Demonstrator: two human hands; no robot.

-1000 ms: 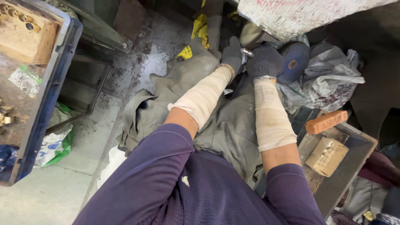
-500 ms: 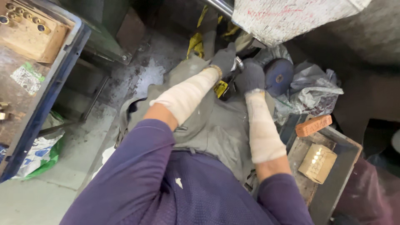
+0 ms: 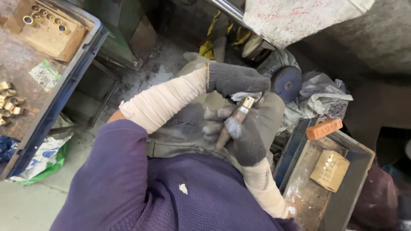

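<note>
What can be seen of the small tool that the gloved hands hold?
The tool is a short stick with a dull brown handle, wood by its look, and a shiny brass-coloured metal tip. It lies tilted, tip up and to the right, over the lap. The right hand grips its handle; the left hand touches the tip from above.

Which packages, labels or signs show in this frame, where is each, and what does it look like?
Small cardboard box: in the grey tray at right, tan, boxy.
Orange block: on the tray's upper rim, printed lettering.
Printed bag: on the floor at left, white, blue and green, crumpled.
Paper label: on the left bench, green-white, rectangular.
</note>
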